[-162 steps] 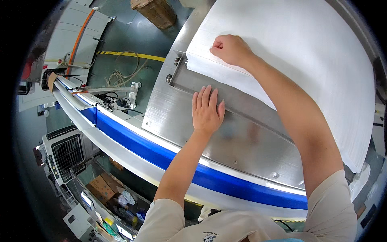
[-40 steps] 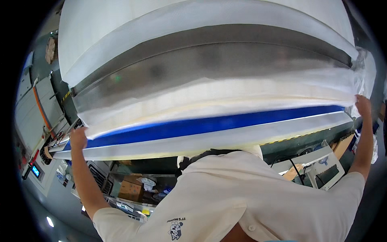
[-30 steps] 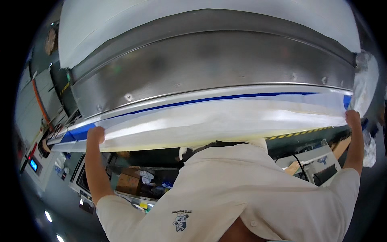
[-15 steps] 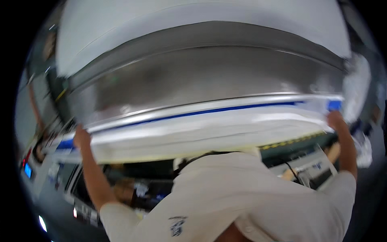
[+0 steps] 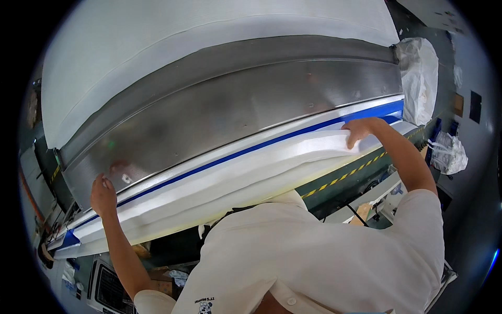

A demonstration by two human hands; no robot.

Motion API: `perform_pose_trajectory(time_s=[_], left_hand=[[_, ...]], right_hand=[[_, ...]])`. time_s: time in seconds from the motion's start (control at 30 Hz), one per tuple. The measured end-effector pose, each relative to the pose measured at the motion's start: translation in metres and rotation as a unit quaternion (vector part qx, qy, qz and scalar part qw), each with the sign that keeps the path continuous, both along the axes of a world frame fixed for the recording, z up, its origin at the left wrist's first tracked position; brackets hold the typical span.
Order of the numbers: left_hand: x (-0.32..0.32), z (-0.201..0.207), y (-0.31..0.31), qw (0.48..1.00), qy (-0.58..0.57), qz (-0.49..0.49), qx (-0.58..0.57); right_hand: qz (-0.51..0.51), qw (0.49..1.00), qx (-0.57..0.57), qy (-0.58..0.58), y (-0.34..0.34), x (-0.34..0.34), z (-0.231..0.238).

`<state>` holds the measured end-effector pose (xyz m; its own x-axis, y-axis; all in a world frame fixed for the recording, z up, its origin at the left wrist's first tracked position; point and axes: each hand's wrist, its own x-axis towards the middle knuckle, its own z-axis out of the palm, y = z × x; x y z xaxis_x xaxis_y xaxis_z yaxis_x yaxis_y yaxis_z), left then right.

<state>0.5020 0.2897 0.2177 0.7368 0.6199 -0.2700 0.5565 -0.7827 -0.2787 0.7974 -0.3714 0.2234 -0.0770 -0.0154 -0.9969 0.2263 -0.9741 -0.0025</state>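
A long white sheet [image 5: 230, 167] lies along the front of a wide steel panel [image 5: 246, 99], with a blue strip [image 5: 261, 144] running beside the panel's edge. My right hand [image 5: 363, 131] has its fingers bent over the sheet's raised fold toward the right end, gripping it. At the left, my left hand [image 5: 104, 196] is above the panel's front edge, away from the fold. Its fingers are loosely bent, slightly apart from the thumb, and nothing shows in them.
White cloth [image 5: 209, 31] covers the area behind the panel. A white bag [image 5: 420, 78] hangs at the panel's right end, and another white bag [image 5: 448, 153] is lower right. Yellow-black floor tape [image 5: 340, 178] and a dark-fronted box-like device [image 5: 110, 285] are below the sheet.
My left hand has left the sheet's left end and come up over the panel edge. My right hand has moved inward from the right end along the sheet. The view has tilted.
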Motion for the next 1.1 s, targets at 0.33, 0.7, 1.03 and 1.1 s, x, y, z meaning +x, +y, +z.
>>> perform_pose_trajectory(time_s=[0.33, 0.7, 1.03, 1.1], left_hand=[[-0.057, -0.051, 0.067, 0.977, -0.183, 0.079, -0.069], [0.034, -0.068, 0.093, 0.934, -0.349, -0.050, 0.061], [0.041, -0.084, 0.106, 0.915, -0.403, -0.008, -0.012], [0.044, -0.084, 0.104, 0.911, -0.413, -0.006, -0.022]], right_hand=[[0.112, 0.990, 0.044, -0.074, 0.023, -0.011, -0.039], [0.055, 0.873, 0.400, -0.274, 0.379, 0.000, -0.012], [0.074, 0.674, 0.668, -0.305, 0.744, -0.038, -0.017], [0.037, 0.662, 0.685, -0.303, 0.784, -0.034, -0.030]])
